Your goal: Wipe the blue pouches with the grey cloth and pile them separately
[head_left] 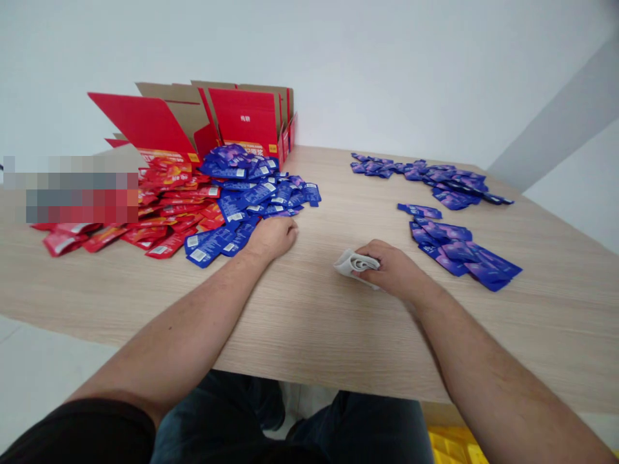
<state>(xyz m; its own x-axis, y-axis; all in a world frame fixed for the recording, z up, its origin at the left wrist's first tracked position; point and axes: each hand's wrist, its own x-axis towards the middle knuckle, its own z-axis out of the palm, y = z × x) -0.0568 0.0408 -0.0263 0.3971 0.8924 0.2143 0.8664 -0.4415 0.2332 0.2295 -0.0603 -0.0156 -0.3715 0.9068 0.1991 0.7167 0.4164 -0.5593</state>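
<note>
Clasped in the person's right hand is a folded whitish cloth; left of that cloth, the left hand lies curled beside heaped glossy blue pouches, its grip I cannot tell.

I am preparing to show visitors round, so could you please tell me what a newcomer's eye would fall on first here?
Probably the bright red boxes at the back left of the table, with red packets and blue packets heaped in front of them. Next, perhaps, the pale folded cloth in the right hand, near the table's middle.
</note>
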